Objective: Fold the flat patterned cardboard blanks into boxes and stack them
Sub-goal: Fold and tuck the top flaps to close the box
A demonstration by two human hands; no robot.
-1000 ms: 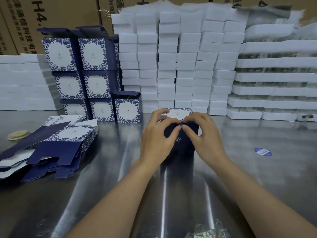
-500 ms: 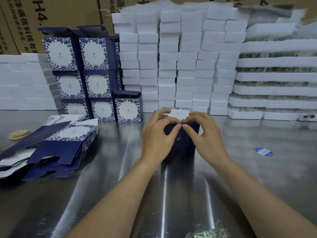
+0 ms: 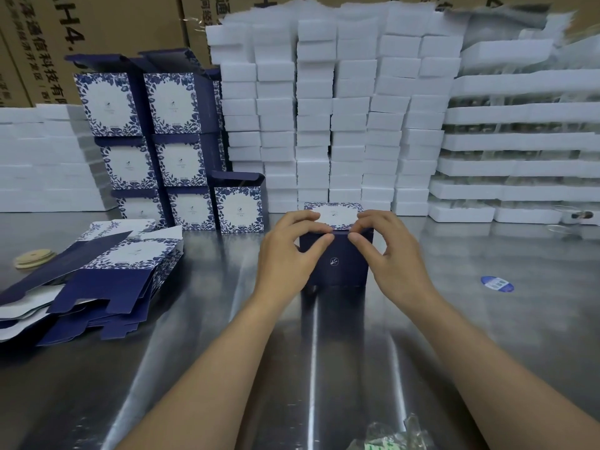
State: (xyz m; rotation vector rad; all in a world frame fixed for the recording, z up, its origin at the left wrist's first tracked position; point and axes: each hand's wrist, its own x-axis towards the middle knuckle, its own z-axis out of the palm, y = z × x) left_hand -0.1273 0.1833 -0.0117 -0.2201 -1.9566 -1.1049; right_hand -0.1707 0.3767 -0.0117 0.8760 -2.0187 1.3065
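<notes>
Seen from the head camera, a person works at a brushed metal table (image 3: 194, 368), both hands on a half-assembled navy box (image 3: 334, 267) that stands at the centre of the surface, just in front of a wall of white foam blocks (image 3: 324, 125). The left hand (image 3: 289, 251) grasps the box's upper left edge, fingers curled over the top and thumb pressed to the dark front panel. The right hand (image 3: 389, 254) mirrors it on the upper right edge, fingertips meeting the left hand's near the middle of the fold. The box's blue-and-white floral panel (image 3: 334, 214) shows behind the fingers. To the left, finished boxes (image 3: 168, 141) with the same floral faces are stacked in two columns three high, the top ones with their lids standing open. One more open-lidded box (image 3: 238, 209) sits on the table beside the columns. Nearer the left edge lies a loose pile of flat patterned blanks (image 3: 97, 287), fanned out, well apart from the hands. A tan round disc (image 3: 34, 258) rests beyond the pile. A blue oval sticker (image 3: 496, 283) lies on the table to the right. White trays (image 3: 519, 141) are layered at the far right, brown printed cartons (image 3: 97, 27) rise behind everything, and crumpled clear plastic (image 3: 389, 436) shows at the bottom edge.
</notes>
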